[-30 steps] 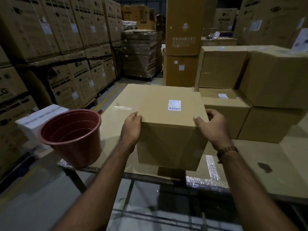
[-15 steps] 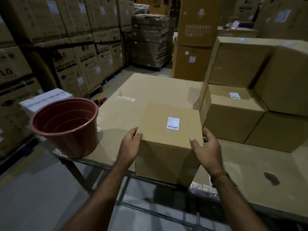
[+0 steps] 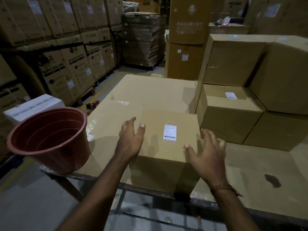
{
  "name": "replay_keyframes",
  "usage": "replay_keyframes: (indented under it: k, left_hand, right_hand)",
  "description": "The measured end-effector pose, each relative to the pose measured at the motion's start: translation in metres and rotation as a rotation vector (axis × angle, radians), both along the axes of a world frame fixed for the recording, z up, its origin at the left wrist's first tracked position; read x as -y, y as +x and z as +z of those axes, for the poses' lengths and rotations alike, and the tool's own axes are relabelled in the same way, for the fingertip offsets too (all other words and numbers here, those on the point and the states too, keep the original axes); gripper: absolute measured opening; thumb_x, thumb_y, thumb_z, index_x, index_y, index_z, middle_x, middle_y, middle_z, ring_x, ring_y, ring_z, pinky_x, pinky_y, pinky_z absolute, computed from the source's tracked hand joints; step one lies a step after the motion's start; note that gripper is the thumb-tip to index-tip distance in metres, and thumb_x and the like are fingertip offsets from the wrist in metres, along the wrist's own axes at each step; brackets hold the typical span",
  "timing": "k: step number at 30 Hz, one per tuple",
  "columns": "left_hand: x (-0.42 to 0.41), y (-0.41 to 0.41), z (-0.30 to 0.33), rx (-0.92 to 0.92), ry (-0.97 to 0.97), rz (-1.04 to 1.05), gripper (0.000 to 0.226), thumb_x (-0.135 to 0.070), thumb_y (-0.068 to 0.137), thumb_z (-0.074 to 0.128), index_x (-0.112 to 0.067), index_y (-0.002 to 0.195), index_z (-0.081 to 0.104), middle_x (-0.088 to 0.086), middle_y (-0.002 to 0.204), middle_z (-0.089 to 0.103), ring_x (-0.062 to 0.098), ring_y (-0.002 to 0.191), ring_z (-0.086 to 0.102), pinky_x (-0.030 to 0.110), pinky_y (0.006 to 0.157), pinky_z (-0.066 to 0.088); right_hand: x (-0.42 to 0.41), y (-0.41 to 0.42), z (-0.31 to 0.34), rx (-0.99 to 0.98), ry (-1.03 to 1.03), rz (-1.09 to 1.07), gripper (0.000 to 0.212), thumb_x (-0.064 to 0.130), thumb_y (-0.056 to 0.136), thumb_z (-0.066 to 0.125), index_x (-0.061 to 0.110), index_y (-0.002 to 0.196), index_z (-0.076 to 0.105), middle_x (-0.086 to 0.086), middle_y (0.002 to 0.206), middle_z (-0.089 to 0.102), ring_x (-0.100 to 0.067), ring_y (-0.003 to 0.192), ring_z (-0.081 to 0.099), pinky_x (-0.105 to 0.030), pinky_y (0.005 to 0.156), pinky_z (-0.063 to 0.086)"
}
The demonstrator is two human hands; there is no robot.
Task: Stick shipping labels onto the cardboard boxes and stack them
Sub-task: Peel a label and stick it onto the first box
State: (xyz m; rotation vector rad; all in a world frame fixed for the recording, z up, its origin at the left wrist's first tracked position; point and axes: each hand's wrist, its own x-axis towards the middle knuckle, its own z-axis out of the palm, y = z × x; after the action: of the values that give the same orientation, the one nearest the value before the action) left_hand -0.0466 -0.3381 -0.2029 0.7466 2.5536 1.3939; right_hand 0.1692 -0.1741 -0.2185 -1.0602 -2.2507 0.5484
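1. The cardboard box [image 3: 165, 147] sits in the lower middle of the frame, at the near edge of the table [image 3: 150, 90].
2. A white shipping label [image 3: 170, 132] with a barcode is stuck on top of the box, a bit right of the middle.
3. Your left hand [image 3: 131, 140] is at the box's left top edge. Its fingers are spread and loose, and they grip nothing. You cannot tell if the thumb touches the box.
4. Your right hand [image 3: 206, 155] is at the box's right near corner. Its fingers are spread wide and hold nothing.
5. To the right of the frame, a second box [image 3: 230, 114] with its own label [image 3: 231, 95] sits in a stack of bigger boxes [image 3: 281, 77].
6. A red-brown plastic bucket [image 3: 50, 140] stands on the table's left near corner, well apart from the box.
7. A white box [image 3: 33, 107] is behind the bucket, at the left edge of the frame.
8. Tall rows of printed cartons [image 3: 66, 47] fill the upper left of the frame.
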Motion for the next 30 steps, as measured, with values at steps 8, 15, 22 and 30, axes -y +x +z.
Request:
replay_keyframes:
  k: [8, 15, 22, 30]
  left_hand:
    - [-0.039, -0.005, 0.015, -0.266, -0.204, -0.227, 0.078, -0.066, 0.097, 0.054, -0.032, 0.163, 0.029, 0.003, 0.176, 0.004, 0.026, 0.159, 0.017, 0.053, 0.122, 0.033]
    - [-0.054, -0.017, -0.005, -0.379, -0.330, -0.359, 0.072, -0.065, 0.096, 0.055, -0.041, 0.160, 0.033, 0.008, 0.175, 0.006, 0.021, 0.161, -0.001, 0.060, 0.122, 0.022]
    - [-0.056, -0.012, -0.013, -0.458, -0.443, -0.337, 0.078, -0.071, 0.097, 0.039, -0.034, 0.164, 0.024, 0.008, 0.175, 0.014, 0.023, 0.162, 0.002, 0.056, 0.124, 0.020]
    - [-0.056, -0.012, -0.015, -0.496, -0.484, -0.329, 0.080, -0.072, 0.098, 0.031, -0.031, 0.165, 0.024, 0.008, 0.176, 0.010, 0.024, 0.163, 0.005, 0.057, 0.124, 0.021]
  right_hand:
    - [-0.018, -0.065, 0.017, 0.042, 0.016, 0.168, 0.041, 0.036, 0.100, 0.064, 0.020, 0.137, 0.064, 0.001, 0.120, 0.065, -0.022, 0.117, 0.054, -0.039, 0.100, 0.047]
    - [-0.031, -0.098, 0.017, 0.226, 0.097, 0.163, 0.041, 0.044, 0.103, 0.059, 0.019, 0.134, 0.066, -0.006, 0.119, 0.061, -0.028, 0.113, 0.057, -0.040, 0.099, 0.047]
    - [-0.029, -0.092, 0.004, 0.123, 0.142, 0.129, 0.030, 0.041, 0.099, 0.061, 0.021, 0.116, 0.075, 0.002, 0.097, 0.054, -0.022, 0.100, 0.053, -0.036, 0.083, 0.048]
    - [-0.028, -0.094, 0.005, 0.047, 0.072, 0.122, 0.018, 0.040, 0.095, 0.067, 0.032, 0.109, 0.074, 0.014, 0.092, 0.056, -0.013, 0.095, 0.054, -0.034, 0.076, 0.051]
